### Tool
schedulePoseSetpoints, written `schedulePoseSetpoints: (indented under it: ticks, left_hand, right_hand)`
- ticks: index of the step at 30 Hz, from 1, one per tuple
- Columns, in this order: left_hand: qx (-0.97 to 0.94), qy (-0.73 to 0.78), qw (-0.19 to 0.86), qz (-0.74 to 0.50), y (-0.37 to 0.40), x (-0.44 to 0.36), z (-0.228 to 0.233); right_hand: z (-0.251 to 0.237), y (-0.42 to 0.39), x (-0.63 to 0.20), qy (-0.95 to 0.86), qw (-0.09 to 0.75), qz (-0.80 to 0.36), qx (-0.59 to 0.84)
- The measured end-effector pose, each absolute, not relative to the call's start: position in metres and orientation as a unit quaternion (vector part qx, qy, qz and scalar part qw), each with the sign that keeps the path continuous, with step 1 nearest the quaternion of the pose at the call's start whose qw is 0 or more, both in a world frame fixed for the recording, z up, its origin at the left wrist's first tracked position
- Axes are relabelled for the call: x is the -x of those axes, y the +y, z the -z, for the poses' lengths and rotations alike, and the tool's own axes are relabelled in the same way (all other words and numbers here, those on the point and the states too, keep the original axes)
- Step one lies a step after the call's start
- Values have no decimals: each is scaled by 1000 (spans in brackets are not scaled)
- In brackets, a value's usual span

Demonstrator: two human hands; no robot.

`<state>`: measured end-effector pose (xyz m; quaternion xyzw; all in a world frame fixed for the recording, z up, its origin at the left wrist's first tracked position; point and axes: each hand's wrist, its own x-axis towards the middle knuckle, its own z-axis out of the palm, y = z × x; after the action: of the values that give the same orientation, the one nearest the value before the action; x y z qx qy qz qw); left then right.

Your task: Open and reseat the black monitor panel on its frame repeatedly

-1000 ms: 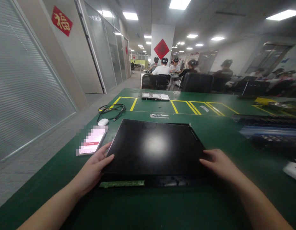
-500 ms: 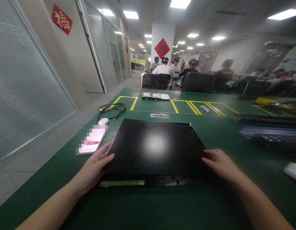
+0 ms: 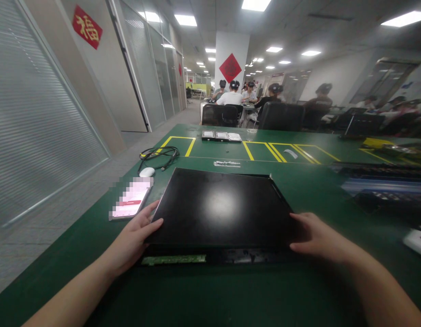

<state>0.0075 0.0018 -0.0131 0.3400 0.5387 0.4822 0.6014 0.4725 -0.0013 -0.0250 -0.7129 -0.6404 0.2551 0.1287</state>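
A flat black rectangular panel [image 3: 217, 204] lies in front of me, a bright ceiling reflection on its glossy top. Along its near side runs a lower dark edge with a green strip [image 3: 174, 260]; I cannot tell whether this edge belongs to a separate part beneath. My left hand [image 3: 135, 236] grips the left edge, thumb on top and fingers round the side. At the right edge, near the front corner, my right hand [image 3: 310, 234] holds the panel between thumb and fingers, some of which are hidden.
To the left on the green table [image 3: 94, 254] are a phone [image 3: 130, 200], a white mouse [image 3: 147, 172] and a coiled black cable [image 3: 159, 156]. Several hard drives [image 3: 221, 136] line the far side, near yellow tape. Blurred dark parts [image 3: 383, 188] and a white device [image 3: 416, 243] sit right.
My right thumb has moved slightly down along the right edge, toward the panel's near corner, widening its gap from the fingers. The panel and my left hand look unchanged.
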Motion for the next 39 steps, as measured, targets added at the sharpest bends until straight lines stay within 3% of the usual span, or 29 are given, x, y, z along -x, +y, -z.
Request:
schedulePoseSetpoints:
  ticks: [39]
  left_hand:
    - [-337,555,585,-487,4,-10,16]
  right_hand:
    - [27,-5,-480,-672,91,-274,682]
